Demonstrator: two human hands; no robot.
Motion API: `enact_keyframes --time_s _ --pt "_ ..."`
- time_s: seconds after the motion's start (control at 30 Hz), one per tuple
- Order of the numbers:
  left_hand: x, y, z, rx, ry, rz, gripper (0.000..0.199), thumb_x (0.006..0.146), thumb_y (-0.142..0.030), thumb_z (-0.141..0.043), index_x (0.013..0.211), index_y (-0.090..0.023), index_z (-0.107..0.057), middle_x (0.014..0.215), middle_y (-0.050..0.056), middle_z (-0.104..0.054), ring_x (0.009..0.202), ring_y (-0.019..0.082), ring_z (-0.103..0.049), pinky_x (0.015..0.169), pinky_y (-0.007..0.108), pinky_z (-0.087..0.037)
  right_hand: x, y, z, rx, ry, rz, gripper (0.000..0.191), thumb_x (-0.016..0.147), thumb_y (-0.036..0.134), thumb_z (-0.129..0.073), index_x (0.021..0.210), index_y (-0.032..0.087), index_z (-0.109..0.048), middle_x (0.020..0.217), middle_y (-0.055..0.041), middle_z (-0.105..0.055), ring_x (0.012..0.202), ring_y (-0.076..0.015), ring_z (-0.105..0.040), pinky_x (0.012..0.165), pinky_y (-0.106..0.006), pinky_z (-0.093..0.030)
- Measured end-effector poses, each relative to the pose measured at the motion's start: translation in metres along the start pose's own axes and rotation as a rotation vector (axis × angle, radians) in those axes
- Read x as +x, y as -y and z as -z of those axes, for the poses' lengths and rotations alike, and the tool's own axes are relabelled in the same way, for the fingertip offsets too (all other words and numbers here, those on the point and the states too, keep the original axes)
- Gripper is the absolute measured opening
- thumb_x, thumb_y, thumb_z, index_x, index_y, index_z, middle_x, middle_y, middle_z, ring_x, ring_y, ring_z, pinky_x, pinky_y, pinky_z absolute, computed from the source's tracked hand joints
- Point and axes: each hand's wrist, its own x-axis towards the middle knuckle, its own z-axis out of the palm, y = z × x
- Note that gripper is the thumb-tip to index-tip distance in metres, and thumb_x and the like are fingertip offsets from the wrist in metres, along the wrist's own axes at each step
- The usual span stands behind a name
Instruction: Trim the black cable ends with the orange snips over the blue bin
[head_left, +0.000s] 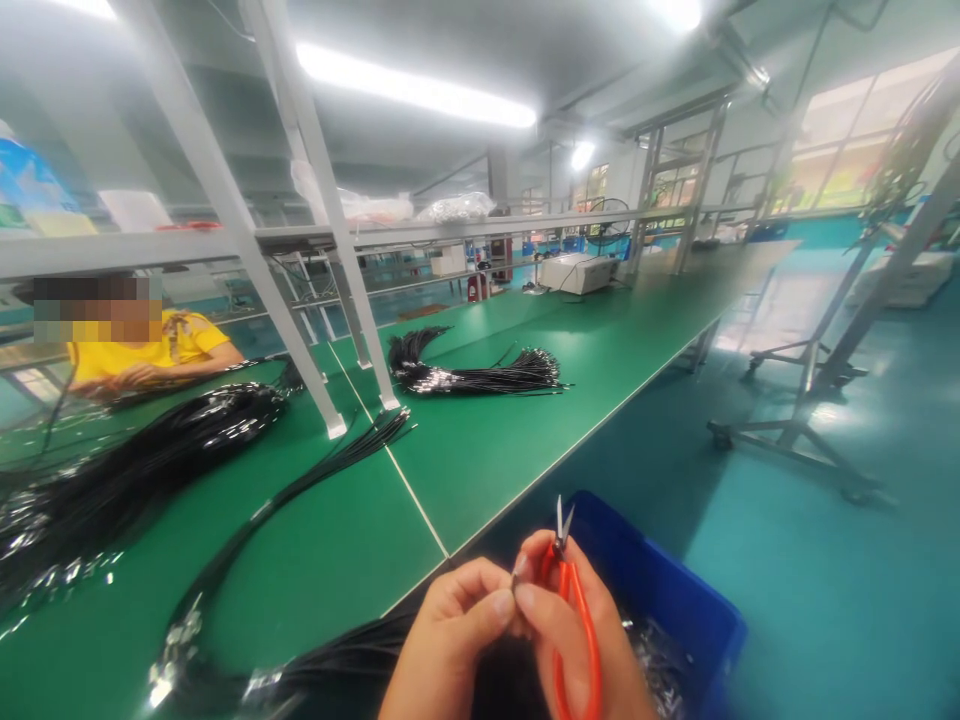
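Low in front of me, my left hand (461,630) and my right hand (546,612) meet at their fingertips. Thumb and finger of the left hand pinch a tiny dark piece, too small to name, which the right thumb also touches. Across my right palm lie red-handled scissors (586,620), held by that hand, their short blades pointing up and slightly apart. Left of my hands, a long bundle of thin black cables (352,645) loops over the green tabletop (322,560). Its near end is hidden behind my left hand.
Below my right hand stands a blue bin (675,590) with small shiny pieces inside. More cable bundles (487,375) lie farther along, beside white shelf posts (360,240). Across the table sits a person in yellow (180,345), hands on cables. A wheeled metal stand (799,430) is at right.
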Motion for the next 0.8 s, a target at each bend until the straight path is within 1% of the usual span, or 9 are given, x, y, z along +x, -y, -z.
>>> enact_keyframes --time_s 0.1,0.27,0.37,0.47,0.53,0.6,0.67,0.73,0.8 --pt "0.000 0.000 0.001 0.000 0.012 0.022 0.021 0.066 -0.030 -0.078 0.060 -0.014 -0.065 0.058 0.000 -0.061 0.058 0.012 -0.052 0.062 0.022 -0.040 -0.002 0.000 -0.002 0.014 -0.021 -0.026 0.022 0.062 0.024 -0.077 0.080 0.021 -0.065 0.068 0.0027 -0.059 0.060 -0.0122 -0.052 0.057 -0.020 -0.043" --pt "0.000 -0.001 0.000 0.025 -0.006 0.029 0.022 0.064 -0.030 -0.078 0.059 -0.014 -0.064 0.056 0.000 -0.060 0.057 0.012 -0.051 0.061 0.023 -0.040 -0.004 -0.002 -0.004 -0.023 -0.047 0.014 0.021 0.061 0.021 -0.074 0.080 0.021 -0.065 0.069 0.0017 -0.059 0.062 -0.0144 -0.054 0.057 -0.022 -0.045" --pt "0.000 -0.004 0.001 0.018 0.000 0.033 0.021 0.065 -0.030 -0.077 0.059 -0.015 -0.064 0.056 0.000 -0.060 0.058 0.013 -0.052 0.061 0.022 -0.040 -0.003 0.001 0.000 -0.053 -0.048 0.001 0.023 0.060 0.022 -0.074 0.082 0.021 -0.066 0.071 0.0000 -0.063 0.061 -0.0145 -0.055 0.057 -0.023 -0.045" --pt "-0.001 -0.006 0.004 0.071 -0.026 0.018 0.018 0.068 -0.030 -0.075 0.063 -0.015 -0.068 0.058 0.000 -0.061 0.055 0.011 -0.049 0.058 0.020 -0.037 0.000 0.014 0.010 -0.163 -0.042 0.014 0.024 0.062 0.027 -0.076 0.083 0.020 -0.067 0.065 0.0005 -0.063 0.056 -0.0128 -0.053 0.055 -0.023 -0.043" --pt "-0.001 -0.007 0.006 0.115 -0.062 -0.009 0.015 0.070 -0.028 -0.074 0.065 -0.015 -0.069 0.059 -0.001 -0.061 0.055 0.009 -0.046 0.057 0.019 -0.035 0.001 0.026 0.017 -0.233 0.050 -0.026 0.025 0.062 0.031 -0.077 0.082 0.018 -0.069 0.060 0.0011 -0.060 0.052 -0.0110 -0.048 0.052 -0.023 -0.040" --pt "-0.001 -0.008 0.007 0.134 -0.077 -0.032 0.014 0.071 -0.027 -0.073 0.065 -0.015 -0.070 0.058 -0.001 -0.060 0.055 0.009 -0.044 0.057 0.018 -0.034 0.001 0.038 0.024 -0.286 0.248 -0.177 0.031 0.061 0.041 -0.076 0.079 0.016 -0.071 0.055 -0.0002 -0.060 0.045 -0.0093 -0.043 0.045 -0.022 -0.033" --pt "-0.001 -0.009 0.006 0.129 -0.066 -0.048 0.014 0.070 -0.027 -0.073 0.064 -0.014 -0.070 0.057 -0.002 -0.059 0.056 0.009 -0.044 0.058 0.018 -0.034 0.001 0.044 0.029 -0.341 0.409 -0.327 0.037 0.058 0.047 -0.074 0.075 0.015 -0.073 0.054 -0.0029 -0.061 0.043 -0.0091 -0.043 0.043 -0.022 -0.030" --pt "-0.001 -0.010 0.005 0.108 -0.055 -0.052 0.015 0.070 -0.027 -0.073 0.063 -0.014 -0.069 0.056 -0.002 -0.058 0.056 0.009 -0.044 0.058 0.019 -0.034 0.001 0.045 0.032 -0.385 0.478 -0.405 0.034 0.057 0.047 -0.074 0.071 0.016 -0.074 0.056 -0.0050 -0.064 0.044 -0.0102 -0.046 0.044 -0.023 -0.031" --pt "-0.002 -0.011 0.004 0.090 -0.058 -0.052 0.016 0.070 -0.027 -0.073 0.063 -0.013 -0.069 0.056 -0.002 -0.058 0.056 0.009 -0.045 0.059 0.019 -0.035 0.001 0.040 0.034 -0.404 0.467 -0.425 0.029 0.058 0.044 -0.074 0.071 0.018 -0.074 0.058 -0.0053 -0.065 0.046 -0.0111 -0.048 0.044 -0.023 -0.031"
